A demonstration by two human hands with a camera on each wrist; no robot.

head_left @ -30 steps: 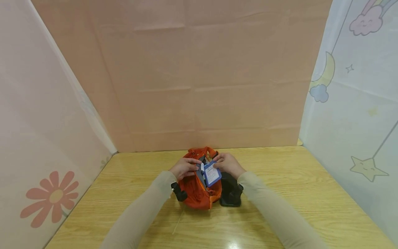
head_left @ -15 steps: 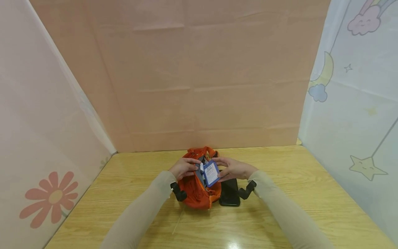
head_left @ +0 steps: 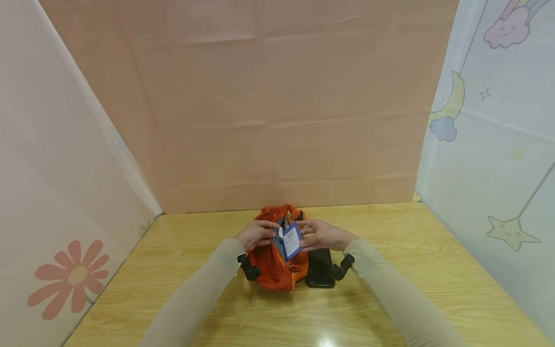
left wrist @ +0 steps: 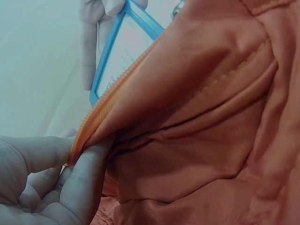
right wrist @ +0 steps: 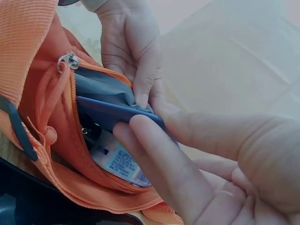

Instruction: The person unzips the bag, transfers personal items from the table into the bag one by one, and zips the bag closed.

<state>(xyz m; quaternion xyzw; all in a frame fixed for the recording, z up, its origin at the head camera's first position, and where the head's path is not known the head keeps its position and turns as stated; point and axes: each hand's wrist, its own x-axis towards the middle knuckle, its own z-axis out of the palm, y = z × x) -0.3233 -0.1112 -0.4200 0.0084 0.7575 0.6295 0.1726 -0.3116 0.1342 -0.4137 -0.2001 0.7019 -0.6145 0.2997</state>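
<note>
An orange bag lies on the table with its zipped pocket spread apart, grey lining showing inside. The left hand pinches the zipper edge of that opening; in the left wrist view thumb and finger clasp the orange cloth. Between fingers and thumb, the right hand grips a blue-framed card holder with a white printed card. In the right wrist view the card holder is edge-on, partly inside the opening. A white packet with blue print and a dark item lie within the pocket.
A black phone-like slab lies right of the bag, partly under the right hand. Bag straps and a zipper pull hang near the opening. A peach backdrop stands behind the wooden table.
The right hand shifted its hold from the card holder's top to its right side. The card holder has tilted and moved slightly left into the opening. The left hand stays in place.
</note>
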